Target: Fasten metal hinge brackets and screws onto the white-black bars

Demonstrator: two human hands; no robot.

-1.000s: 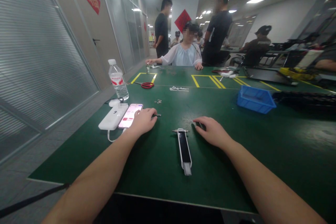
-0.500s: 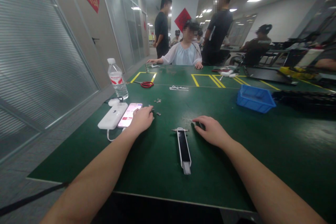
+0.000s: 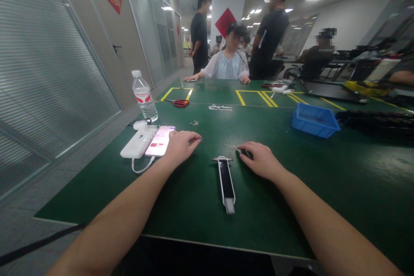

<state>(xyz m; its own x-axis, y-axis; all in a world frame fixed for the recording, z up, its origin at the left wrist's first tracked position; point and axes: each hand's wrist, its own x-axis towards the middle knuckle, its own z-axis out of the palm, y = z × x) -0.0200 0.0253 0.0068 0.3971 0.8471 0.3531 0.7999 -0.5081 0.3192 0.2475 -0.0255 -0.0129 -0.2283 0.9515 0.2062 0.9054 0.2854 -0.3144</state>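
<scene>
Beside the phone [image 3: 161, 141], my left hand [image 3: 181, 145] is reaching over the table with its fingertips pressed together. A tiny shiny bit shows at those tips, too small to make out. Just beyond lie several small metal rings or nuts [image 3: 194, 123]. My right hand [image 3: 258, 158] rests on the table, thumb and fingers apart, holding nothing. Between the hands lies a long white-framed device [image 3: 226, 181] with a dark face. A thin metal rod [image 3: 221, 159] crosses its far end, and a pale tab sticks out of its near end.
At left are a white power bank [image 3: 134, 146], cabled to the phone, and a water bottle [image 3: 144, 100]. Red-handled scissors [image 3: 180, 103] and white strips [image 3: 220, 107] lie farther back. A blue bin [image 3: 314, 121] stands right. Another person [image 3: 230, 64] sits opposite.
My left hand has moved right, off the phone, onto the spot where the nearer metal rings lay, and its fingers have closed. My right hand and the device have stayed put.
</scene>
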